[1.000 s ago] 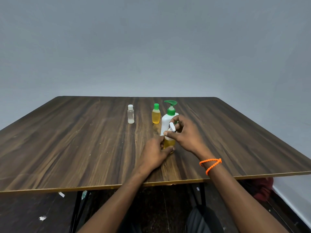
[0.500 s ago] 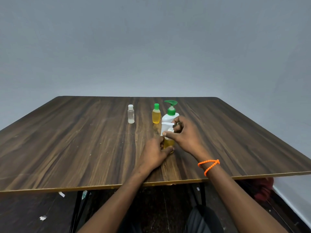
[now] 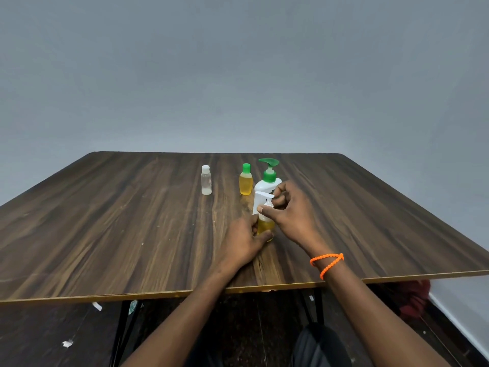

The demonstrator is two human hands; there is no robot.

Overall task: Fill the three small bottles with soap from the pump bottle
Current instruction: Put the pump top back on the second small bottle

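- While the left hand (image 3: 244, 241) grips the lower body of a small clear plastic bottle of yellow soap (image 3: 265, 225), standing upright on the dark wood-grain bench (image 3: 105, 234) at about 6 o'clock near the front edge, the right hand (image 3: 289, 210) pinches that bottle's small white cap (image 3: 267, 205) at the neck, fingers curled round it.
- Step in hand, as I judge it: capping the second bottle once filled. Whether the cap is fully seated I cannot tell, since fingers cover the joint.
- An orange beaded wristband (image 3: 327, 263) sits on the right wrist, at 5 o'clock from the held bottle.
- Just behind the held bottle, at 12 o'clock, stands the white pump bottle with a green pump head (image 3: 267, 178), partly hidden by the right hand.
- Just beside the pump bottle, at its 9 o'clock, stands a small bottle of yellow soap with a green cap (image 3: 245, 183), closed and seemingly finished.
- Further toward 9 o'clock, apart from the rest, stands a small clear bottle with a white cap (image 3: 206, 180); it looks empty of yellow soap.
- Next move likely calls for letting go of the capped bottle, fetching the clear one, uncapping it and bringing it under the pump spout.
- Count: three small bottles, two holding soap and one not; one pump bottle; two hands, both grasping.
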